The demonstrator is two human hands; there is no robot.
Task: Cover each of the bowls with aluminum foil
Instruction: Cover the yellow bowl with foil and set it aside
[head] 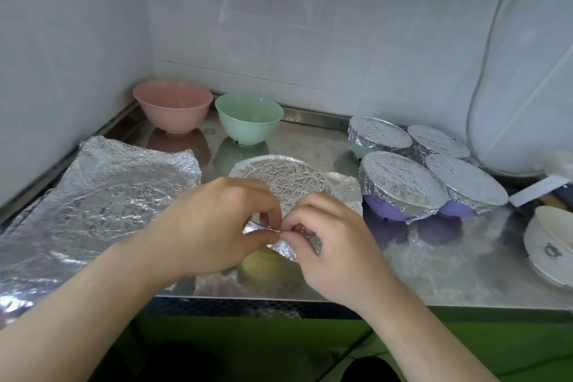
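Near centre: left hand and right hand pinch the foil edge over a yellow bowl, half wrapped; left, spare foil sheets; right, four covered bowls; far, pink bowl and green bowl uncovered.

A yellow bowl sits under the left hand and right hand, its mouth spread with crinkled foil whose near edge both hands pinch. Beyond the hands stand an uncovered pink bowl and green bowl. Right of the right hand cluster four foil-covered bowls. Left of the left hand lie loose foil sheets.
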